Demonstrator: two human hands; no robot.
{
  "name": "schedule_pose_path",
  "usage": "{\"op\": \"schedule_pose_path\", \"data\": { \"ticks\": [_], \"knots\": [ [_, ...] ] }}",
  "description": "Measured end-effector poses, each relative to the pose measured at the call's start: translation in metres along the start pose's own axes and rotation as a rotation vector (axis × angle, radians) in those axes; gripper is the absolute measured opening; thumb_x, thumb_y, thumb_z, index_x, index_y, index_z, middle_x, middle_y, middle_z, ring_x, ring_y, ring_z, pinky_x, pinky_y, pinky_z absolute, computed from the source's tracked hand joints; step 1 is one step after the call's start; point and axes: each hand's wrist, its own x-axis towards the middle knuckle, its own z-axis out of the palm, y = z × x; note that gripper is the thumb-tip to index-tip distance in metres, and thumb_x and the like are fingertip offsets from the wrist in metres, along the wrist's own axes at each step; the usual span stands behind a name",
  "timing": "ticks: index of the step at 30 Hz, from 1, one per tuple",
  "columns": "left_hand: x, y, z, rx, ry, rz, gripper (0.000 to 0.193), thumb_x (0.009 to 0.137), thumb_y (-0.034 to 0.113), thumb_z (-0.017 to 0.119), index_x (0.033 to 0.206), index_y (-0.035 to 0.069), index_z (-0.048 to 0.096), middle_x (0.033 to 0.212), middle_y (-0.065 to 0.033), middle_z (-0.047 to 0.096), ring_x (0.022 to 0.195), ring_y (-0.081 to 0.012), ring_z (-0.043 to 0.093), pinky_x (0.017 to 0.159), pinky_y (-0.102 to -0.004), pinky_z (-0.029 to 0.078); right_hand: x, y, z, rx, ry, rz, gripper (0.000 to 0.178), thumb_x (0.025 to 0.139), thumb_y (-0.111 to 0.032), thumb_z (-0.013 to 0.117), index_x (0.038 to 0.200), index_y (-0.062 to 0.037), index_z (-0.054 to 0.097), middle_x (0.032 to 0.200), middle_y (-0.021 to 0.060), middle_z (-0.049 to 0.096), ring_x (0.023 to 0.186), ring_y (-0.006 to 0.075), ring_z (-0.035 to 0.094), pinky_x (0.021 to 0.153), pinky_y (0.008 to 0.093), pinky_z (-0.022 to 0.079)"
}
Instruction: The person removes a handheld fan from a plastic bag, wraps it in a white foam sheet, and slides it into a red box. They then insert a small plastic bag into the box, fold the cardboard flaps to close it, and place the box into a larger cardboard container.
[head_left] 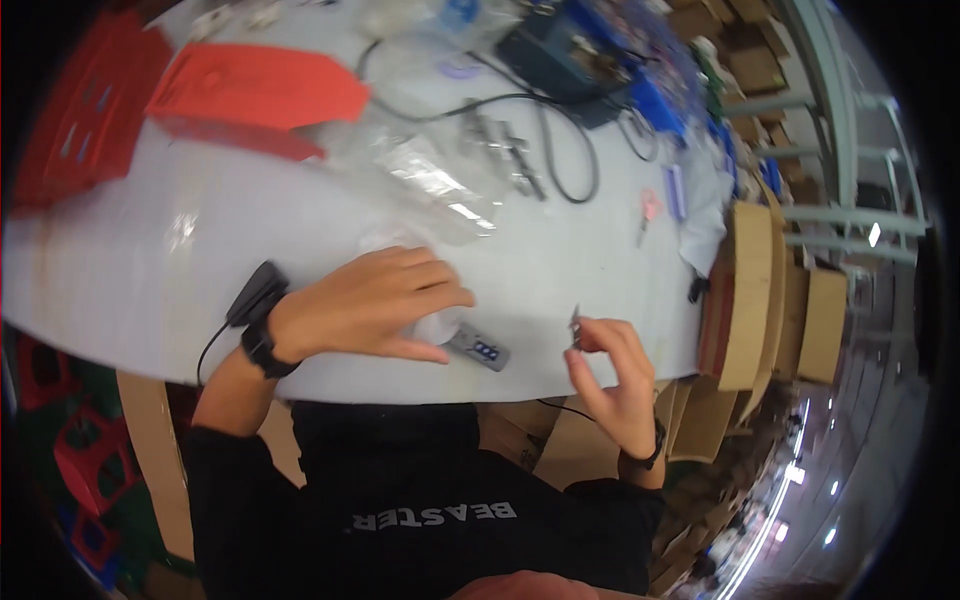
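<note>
My left hand (375,303) hovers palm down over the near part of the table, fingers stretched and thumb apart. Beneath its fingertips is a whitish, partly see-through thing (438,325); whether they touch it is hidden. Beside that lies a small grey device (480,347) with a dark display, close to the table's near edge. To the right, my right hand (618,385) pinches a small pointed metal piece (576,318) between thumb and finger. The piece is too small and blurred to name its kind.
Clear plastic bags (430,180), a black cable (545,130) and an orange-red box (255,95) lie farther back. A red crate (95,110) stands far left. A black corded device (262,290) sits by my left wrist. Pink-handled scissors (648,210) lie right; cardboard boxes (745,300) stand beyond.
</note>
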Motion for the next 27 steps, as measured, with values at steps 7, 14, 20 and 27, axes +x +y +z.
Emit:
{"op": "schedule_pose_path", "data": {
  "ticks": [7,14,20,27],
  "knots": [
    [0.007,0.012,-0.006,0.058,0.041,-0.016,0.048,0.072,0.026,0.088,0.11,0.005,0.067,0.11,-0.0106,0.063,0.099,-0.031,0.06,0.083,-0.0389,0.051,-0.028,0.135,-0.102,-0.255,0.495,0.284,0.036,0.093,-0.006,0.074,0.128,-0.0003,0.066,0.106,0.0086,0.071,0.097,0.016,0.069,0.086,0.0289,0.055],
    [0.013,0.007,-0.011,0.043,0.006,-0.079,0.047,0.067,0.021,0.089,0.106,0.003,0.068,0.108,-0.0104,0.064,0.096,-0.0321,0.062,0.081,-0.0391,0.052,-0.082,0.272,-0.293,-0.803,0.866,0.626,0.041,0.095,-0.026,0.073,0.126,0.0011,0.067,0.108,0.0149,0.075,0.099,0.0208,0.072,0.086,0.0331,0.055],
    [0.01,0.011,-0.015,0.013,-0.039,-0.133,0.046,0.066,0.019,0.089,0.105,0.004,0.07,0.109,-0.0113,0.066,0.098,-0.0325,0.063,0.083,-0.04,0.052,-0.033,0.253,-0.239,-0.495,0.855,0.471,0.038,0.1,-0.023,0.068,0.127,0.0027,0.065,0.108,0.0136,0.074,0.097,0.0183,0.07,0.087,0.0301,0.054],
    [0.004,0.004,-0.017,0.013,-0.048,-0.134,0.045,0.067,0.024,0.089,0.104,0.005,0.072,0.109,-0.011,0.066,0.099,-0.0321,0.063,0.085,-0.0401,0.052,0.055,0.096,-0.042,-0.063,0.155,0.167,0.024,0.094,-0.013,0.073,0.116,-0.0029,0.072,0.097,0.0147,0.074,0.082,0.019,0.073,0.07,0.0294,0.057]
  ]
}}
